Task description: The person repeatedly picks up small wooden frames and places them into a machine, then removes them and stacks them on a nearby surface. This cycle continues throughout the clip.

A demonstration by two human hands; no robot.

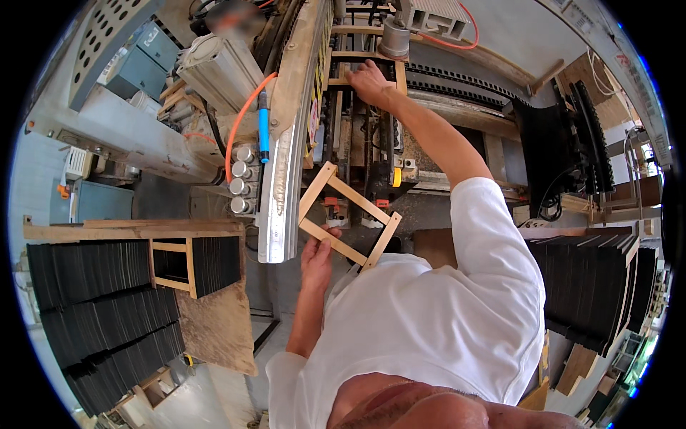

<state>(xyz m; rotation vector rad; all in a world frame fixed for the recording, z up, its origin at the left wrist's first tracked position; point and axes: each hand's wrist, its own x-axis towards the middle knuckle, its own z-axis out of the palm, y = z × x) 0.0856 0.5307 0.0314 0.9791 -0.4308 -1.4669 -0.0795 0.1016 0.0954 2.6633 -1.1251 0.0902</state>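
My left hand (pixel 316 256) grips the lower rail of a small rectangular wooden frame (pixel 383 240), which hangs tilted in front of my chest. The frame's pale slats enclose an open middle. My right arm reaches forward to the machine, where my right hand (pixel 368 80) has its fingers bent over the near rail of a second wooden frame (pixel 401 77). That frame lies on the machine's rails, under a metal cylinder (pixel 394 39). My right fingertips are partly hidden.
A metal beam (pixel 284 164) with a blue pen-shaped tool (pixel 264 127) and orange hose stands left of the held frame. Stacked black panels (pixel 100 275) fill a wooden rack at left, with more black panels (pixel 579 282) at right. Black chain tracks (pixel 464 80) run rightward.
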